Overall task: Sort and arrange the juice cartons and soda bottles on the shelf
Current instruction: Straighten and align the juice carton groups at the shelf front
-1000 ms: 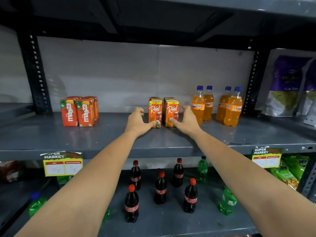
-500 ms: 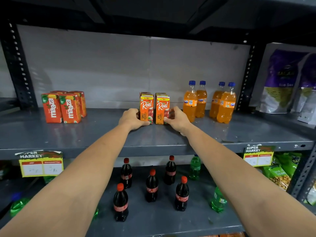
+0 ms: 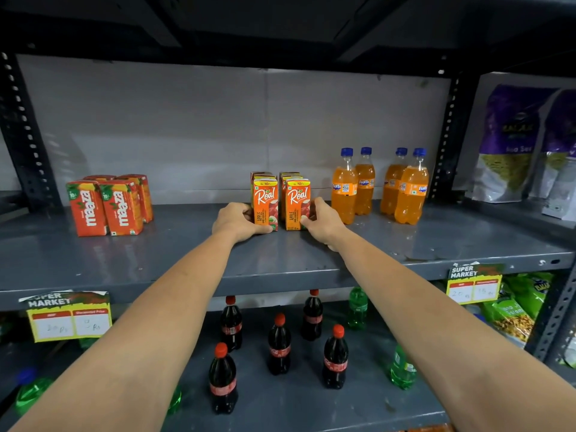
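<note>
Apple juice cartons: two short rows standing upright at mid-shelf with a narrow gap between them, bracketed by the person's two hands.
Left hand: curled on the outer side of the left row, thumb across the foot of the front carton; pressing rather than lifting, by the look of it.
Right hand: fingers laid flat against the outer side of the right row, thumb at the front corner; not closed round anything.
Step in hand: likely squeezing the two rows together and squaring them.
Orange soda bottles: just beyond the right hand, four upright in two loose pairs; grouped, not yet in tidy line.
Mango cartons: well out past the left hand, in a neat block; seemingly finished.
Cola bottles: on the shelf below the hands, scattered with green bottles; probably still to sort.
Progress: the upper shelf seems nearly sorted; the lower one looks untouched.
</note>
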A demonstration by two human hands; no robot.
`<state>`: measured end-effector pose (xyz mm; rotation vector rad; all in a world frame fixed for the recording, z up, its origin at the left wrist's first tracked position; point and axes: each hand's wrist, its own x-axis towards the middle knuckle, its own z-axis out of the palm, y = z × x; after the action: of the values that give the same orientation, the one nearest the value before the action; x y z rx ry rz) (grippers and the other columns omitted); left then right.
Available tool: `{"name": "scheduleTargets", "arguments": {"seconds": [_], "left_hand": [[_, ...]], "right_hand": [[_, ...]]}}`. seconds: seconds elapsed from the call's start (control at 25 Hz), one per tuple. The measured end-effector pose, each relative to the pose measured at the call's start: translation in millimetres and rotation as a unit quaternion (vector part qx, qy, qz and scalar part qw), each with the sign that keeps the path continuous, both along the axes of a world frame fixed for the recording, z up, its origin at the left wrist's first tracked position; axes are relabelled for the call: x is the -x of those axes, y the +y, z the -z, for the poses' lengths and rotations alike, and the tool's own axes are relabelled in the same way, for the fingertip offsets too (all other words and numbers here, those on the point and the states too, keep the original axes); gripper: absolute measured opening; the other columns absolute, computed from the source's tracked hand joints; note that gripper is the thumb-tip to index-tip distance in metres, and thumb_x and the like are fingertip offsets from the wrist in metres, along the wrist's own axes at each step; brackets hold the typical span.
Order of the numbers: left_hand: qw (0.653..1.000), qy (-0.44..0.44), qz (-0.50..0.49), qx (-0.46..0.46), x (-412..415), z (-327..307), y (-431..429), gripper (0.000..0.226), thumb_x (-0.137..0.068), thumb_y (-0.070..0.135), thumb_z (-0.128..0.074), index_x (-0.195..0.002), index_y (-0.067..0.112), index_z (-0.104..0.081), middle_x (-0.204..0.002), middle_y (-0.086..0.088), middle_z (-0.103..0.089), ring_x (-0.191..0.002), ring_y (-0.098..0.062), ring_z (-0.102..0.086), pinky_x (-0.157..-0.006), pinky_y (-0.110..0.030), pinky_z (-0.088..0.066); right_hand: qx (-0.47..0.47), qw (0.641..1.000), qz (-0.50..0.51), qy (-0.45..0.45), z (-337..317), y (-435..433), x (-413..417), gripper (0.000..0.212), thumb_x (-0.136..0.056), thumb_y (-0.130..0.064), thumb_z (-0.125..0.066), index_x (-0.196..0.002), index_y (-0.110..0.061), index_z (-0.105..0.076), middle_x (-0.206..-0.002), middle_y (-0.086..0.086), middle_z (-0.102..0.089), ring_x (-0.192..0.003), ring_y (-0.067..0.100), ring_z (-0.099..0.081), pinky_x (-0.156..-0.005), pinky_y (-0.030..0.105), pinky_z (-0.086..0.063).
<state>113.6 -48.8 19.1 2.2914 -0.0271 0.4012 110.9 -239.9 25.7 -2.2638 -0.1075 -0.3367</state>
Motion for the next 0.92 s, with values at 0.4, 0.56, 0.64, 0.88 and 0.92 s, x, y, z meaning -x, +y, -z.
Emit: {"name": "scheduleTargets", "arguments": {"seconds": [0.4,0.56,0.64,0.88,0.92], "left_hand": [[1.0,-0.015,-0.01,-0.022,2,1,-2,0.053,-0.066,0.044,-0.083,-0.109,0.018,-0.066,-0.111,-0.004,-0.07,-0.103,-0.02,-0.064,-0.09,-0.043,-0.051],[0.999,-0.024,-0.032,-0.036,8,4,-3,0.06,-0.063,0.048,-0.083,-0.106,0.013,-0.061,-0.106,-0.003,-0.067,-0.099,-0.021,-0.062,-0.083,-0.038,-0.052],[0.996,-0.033,-0.066,-0.047,19,4,-4,0.067,-0.061,0.055,-0.082,-0.104,0.01,-0.058,-0.099,-0.002,-0.061,-0.094,-0.021,-0.059,-0.075,-0.035,-0.05],[0.968,-0.14,-0.067,-0.199,53,2,-20,0.041,-0.074,0.054,-0.071,-0.06,0.02,-0.051,-0.062,0.005,-0.059,-0.063,-0.014,-0.059,-0.056,-0.028,-0.045],[0.959,-0.153,-0.059,-0.233,58,2,-27,0.042,-0.076,0.052,-0.07,-0.057,0.021,-0.049,-0.059,0.007,-0.058,-0.061,-0.013,-0.058,-0.055,-0.027,-0.043]], "right_hand": [[0.005,1.0,0.007,-0.002,0,3,1,0.046,-0.092,-0.016,-0.055,-0.133,-0.011,-0.035,-0.137,0.013,-0.05,-0.125,0.029,-0.05,-0.097,0.04,-0.047],[-0.08,0.997,0.012,-0.005,2,0,2,0.054,-0.085,-0.016,-0.065,-0.13,-0.012,-0.036,-0.133,0.011,-0.053,-0.121,0.027,-0.053,-0.093,0.037,-0.049],[-0.108,0.994,0.018,-0.023,3,-3,7,0.055,-0.08,-0.017,-0.07,-0.125,-0.011,-0.039,-0.128,0.011,-0.054,-0.117,0.026,-0.054,-0.09,0.036,-0.05],[-0.132,0.986,0.065,-0.076,5,-13,20,0.027,-0.072,-0.015,-0.072,-0.083,-0.017,-0.048,-0.07,-0.004,-0.049,-0.073,0.012,-0.052,-0.054,0.021,-0.042],[-0.136,0.985,0.074,-0.079,5,-16,22,0.021,-0.071,-0.015,-0.07,-0.074,-0.017,-0.049,-0.065,-0.004,-0.047,-0.068,0.012,-0.052,-0.052,0.022,-0.042]]}}
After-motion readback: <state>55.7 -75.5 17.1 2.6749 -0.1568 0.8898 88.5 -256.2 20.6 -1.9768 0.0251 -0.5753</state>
